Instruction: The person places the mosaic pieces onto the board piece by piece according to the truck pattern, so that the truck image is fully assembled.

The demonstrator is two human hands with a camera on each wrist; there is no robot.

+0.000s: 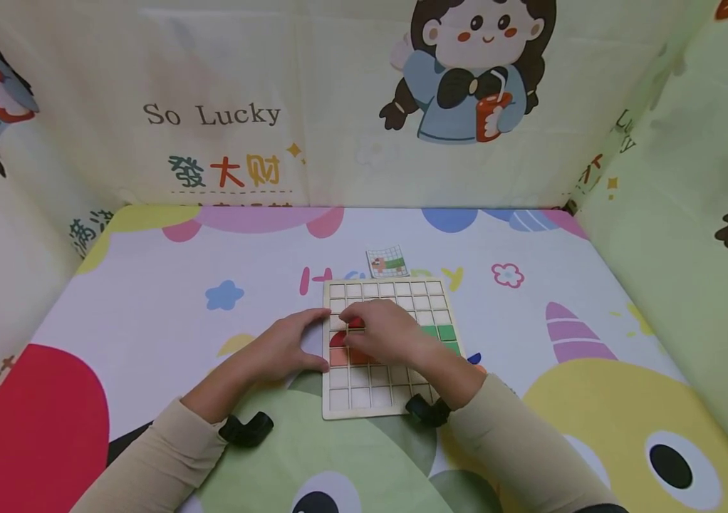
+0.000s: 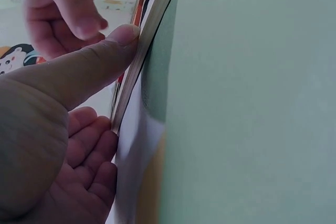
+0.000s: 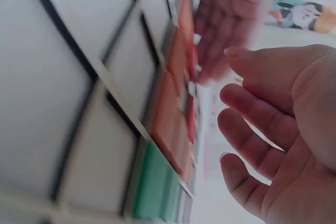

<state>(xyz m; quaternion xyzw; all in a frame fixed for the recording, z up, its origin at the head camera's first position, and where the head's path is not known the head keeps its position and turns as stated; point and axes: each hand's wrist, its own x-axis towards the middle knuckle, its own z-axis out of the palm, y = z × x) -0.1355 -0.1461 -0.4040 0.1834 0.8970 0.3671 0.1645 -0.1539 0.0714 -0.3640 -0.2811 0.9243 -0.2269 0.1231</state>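
Note:
A square wooden grid board (image 1: 325, 388) lies on the table, its cells filled mostly with white tiles. My left hand (image 1: 287, 348) rests at the board's left side, with thumb and fingertips against the edge; the left wrist view shows the thumb on the board's side. Over the left-middle cells hovers my right hand (image 1: 385, 331), fingers loosely bent. Nothing shows between its fingers in the right wrist view. Red pieces (image 1: 337, 339) sit under and beside its fingertips, above a row of orange tiles (image 1: 338, 357). Green tiles (image 1: 446, 333) fill cells at the right, partly hidden by the hand.
A small pattern card (image 1: 387, 261), with an orange and green picture on a grid, lies just beyond the board's far edge. The table cloth (image 1: 152, 299) is printed with colourful shapes. Printed fabric walls (image 1: 338, 107) enclose the back and sides.

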